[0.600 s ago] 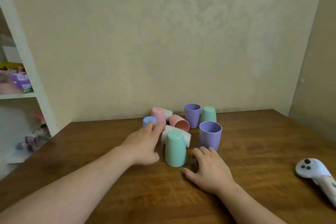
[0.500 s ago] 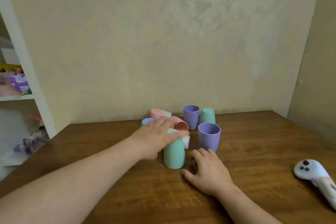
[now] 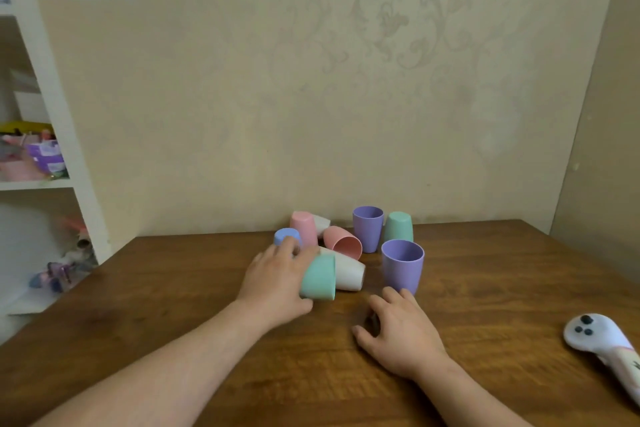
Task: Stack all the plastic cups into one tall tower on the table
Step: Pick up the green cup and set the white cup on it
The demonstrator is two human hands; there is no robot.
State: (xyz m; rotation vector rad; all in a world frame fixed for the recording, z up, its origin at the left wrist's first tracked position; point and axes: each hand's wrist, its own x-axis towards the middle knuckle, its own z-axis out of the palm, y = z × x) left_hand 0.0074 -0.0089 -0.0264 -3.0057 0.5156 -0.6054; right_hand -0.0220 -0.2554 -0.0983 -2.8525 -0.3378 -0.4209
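The left hand (image 3: 277, 282) gripped a green cup (image 3: 318, 277), fingers wrapped over its base and thumb underneath, holding it mouth-down and tilted at the near edge of the cluster on the table (image 3: 485, 288). Whether its rim touched the wood could not be told. Just behind it lay a white cup (image 3: 348, 272) on its side, touching or nearly touching the green one. Past that, a salmon cup (image 3: 343, 242) lay tipped with its mouth toward the camera. A blue cup (image 3: 286, 237) stood upside down beside the left fingers, partly hidden by them, with a pink cup (image 3: 304, 227) inverted behind it and another white one (image 3: 322, 224) lying against the wall. To the right stood two purple cups, the near one (image 3: 402, 265) and the far one (image 3: 367, 227), both upright, and a second green cup (image 3: 398, 226) inverted beside the far one.

The right hand (image 3: 401, 333) rested palm-down on the wood, fingers loosely spread and holding nothing, fingertips just short of the near purple cup. A white controller (image 3: 595, 340) lay well apart at the right edge. A shelf (image 3: 69, 149) with clutter stood off to the left.
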